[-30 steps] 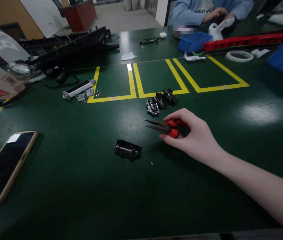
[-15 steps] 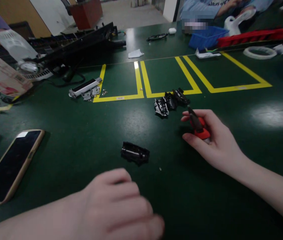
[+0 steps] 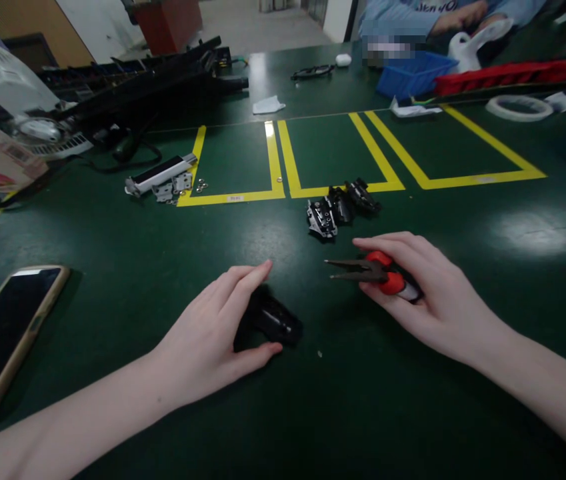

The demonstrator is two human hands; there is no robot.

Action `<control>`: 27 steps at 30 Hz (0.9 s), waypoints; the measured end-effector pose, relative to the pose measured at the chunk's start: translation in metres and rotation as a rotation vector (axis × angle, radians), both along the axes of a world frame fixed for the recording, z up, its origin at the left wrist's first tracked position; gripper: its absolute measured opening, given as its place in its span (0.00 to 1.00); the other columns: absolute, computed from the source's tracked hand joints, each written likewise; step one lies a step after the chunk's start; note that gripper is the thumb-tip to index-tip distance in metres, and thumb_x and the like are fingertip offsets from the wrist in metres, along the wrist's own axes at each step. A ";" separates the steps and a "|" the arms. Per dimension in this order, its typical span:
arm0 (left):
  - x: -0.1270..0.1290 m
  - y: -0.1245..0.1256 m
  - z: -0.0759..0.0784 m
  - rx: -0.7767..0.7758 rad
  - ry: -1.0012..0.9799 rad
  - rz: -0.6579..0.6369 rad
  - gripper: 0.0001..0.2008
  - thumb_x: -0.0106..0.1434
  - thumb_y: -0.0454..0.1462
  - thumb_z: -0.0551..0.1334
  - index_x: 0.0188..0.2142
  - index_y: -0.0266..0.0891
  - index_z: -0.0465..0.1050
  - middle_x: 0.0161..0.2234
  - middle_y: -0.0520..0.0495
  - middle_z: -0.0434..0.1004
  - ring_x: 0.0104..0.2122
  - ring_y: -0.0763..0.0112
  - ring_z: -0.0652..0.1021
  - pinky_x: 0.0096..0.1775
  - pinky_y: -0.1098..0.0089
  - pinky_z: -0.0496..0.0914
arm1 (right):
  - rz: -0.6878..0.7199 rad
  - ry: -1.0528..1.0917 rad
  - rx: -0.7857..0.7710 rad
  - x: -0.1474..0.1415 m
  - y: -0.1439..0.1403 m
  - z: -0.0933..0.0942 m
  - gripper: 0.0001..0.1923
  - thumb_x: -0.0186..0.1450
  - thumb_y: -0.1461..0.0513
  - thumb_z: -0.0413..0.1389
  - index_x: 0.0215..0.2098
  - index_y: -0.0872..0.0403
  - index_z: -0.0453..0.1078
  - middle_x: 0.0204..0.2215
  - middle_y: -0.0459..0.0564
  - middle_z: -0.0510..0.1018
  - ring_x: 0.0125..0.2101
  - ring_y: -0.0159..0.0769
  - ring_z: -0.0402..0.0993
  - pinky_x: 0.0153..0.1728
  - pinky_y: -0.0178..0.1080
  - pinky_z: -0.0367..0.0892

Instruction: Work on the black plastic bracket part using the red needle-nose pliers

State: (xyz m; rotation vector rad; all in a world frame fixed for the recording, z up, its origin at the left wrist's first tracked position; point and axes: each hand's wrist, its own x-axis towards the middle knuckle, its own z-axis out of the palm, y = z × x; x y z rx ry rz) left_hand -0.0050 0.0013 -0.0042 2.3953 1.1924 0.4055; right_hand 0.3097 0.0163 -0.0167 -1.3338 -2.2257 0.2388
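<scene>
One pliers (image 3: 370,273), tips pointing left, lengthwise

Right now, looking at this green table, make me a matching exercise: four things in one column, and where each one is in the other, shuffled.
Things:
1. pliers
2. phone
3. single black part
4. blue bin

Places:
A. far side of the table, near another person
B. in the right hand
C. under the left hand
D. near left edge of the table, screen up

Pairs: 1-B, 2-D, 3-C, 4-A
</scene>
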 end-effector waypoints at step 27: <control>0.025 0.007 0.010 -0.407 -0.394 -0.126 0.38 0.48 0.40 0.78 0.56 0.46 0.66 0.50 0.48 0.67 0.47 0.66 0.73 0.44 0.70 0.75 | 0.224 -0.197 0.239 -0.004 -0.020 0.018 0.22 0.65 0.47 0.59 0.51 0.49 0.68 0.46 0.57 0.77 0.50 0.53 0.74 0.55 0.59 0.69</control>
